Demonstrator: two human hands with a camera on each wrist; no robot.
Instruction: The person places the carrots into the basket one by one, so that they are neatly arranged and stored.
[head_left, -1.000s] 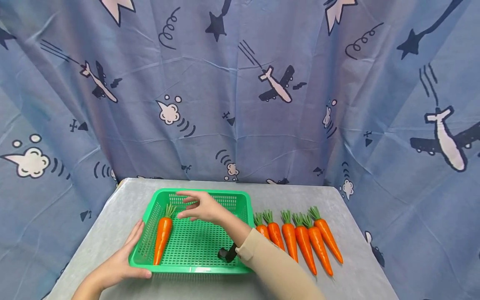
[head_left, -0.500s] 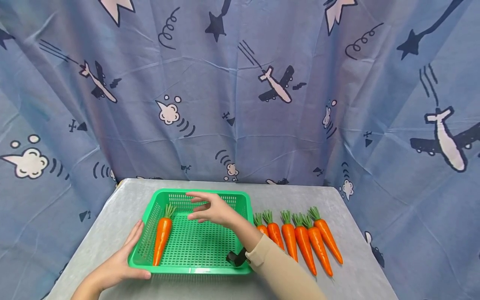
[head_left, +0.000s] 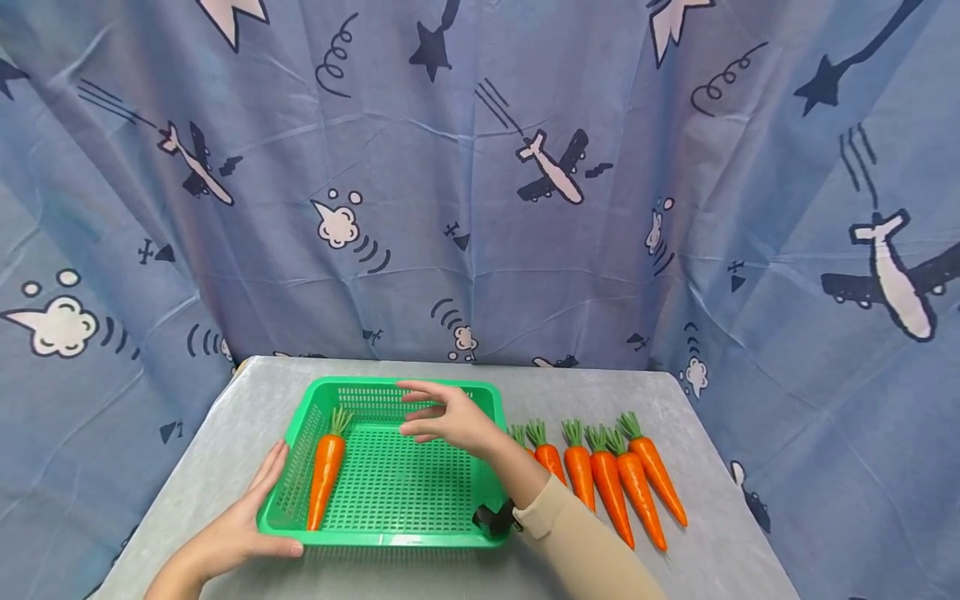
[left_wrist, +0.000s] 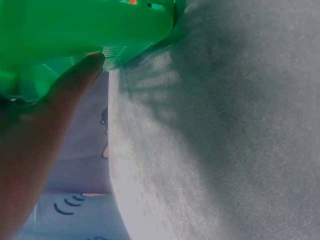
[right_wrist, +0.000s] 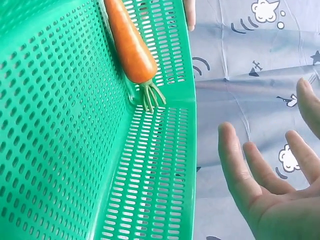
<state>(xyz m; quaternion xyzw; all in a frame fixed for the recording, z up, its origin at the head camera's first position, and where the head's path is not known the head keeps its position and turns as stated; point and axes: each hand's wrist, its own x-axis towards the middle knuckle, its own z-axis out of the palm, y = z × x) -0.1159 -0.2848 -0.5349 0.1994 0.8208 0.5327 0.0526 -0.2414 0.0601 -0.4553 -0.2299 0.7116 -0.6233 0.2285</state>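
A green plastic basket (head_left: 390,540) with slotted walls stands on the table. Inside it, along the left wall, lies one orange carrot (head_left: 326,471) with green stem ends, seen too in the right wrist view (right_wrist: 132,47). My left hand (head_left: 236,529) rests against the basket's near left corner, fingers straight along the left wall and thumb along the front; in the left wrist view the thumb (left_wrist: 75,82) touches the basket wall. Above the basket's right half hovers my right hand (head_left: 450,417), its fingers spread and loosely bent, with nothing in them.
Right of the basket several more carrots (head_left: 611,492) lie side by side, tops away from me; my right forearm partly covers the leftmost. The table (head_left: 697,467) is pale grey. A blue patterned curtain (head_left: 420,250) hangs behind and at both sides.
My right hand has moved steadily to the right over the basket, away from the carrot inside. The left hand, basket and carrots have stayed in place.
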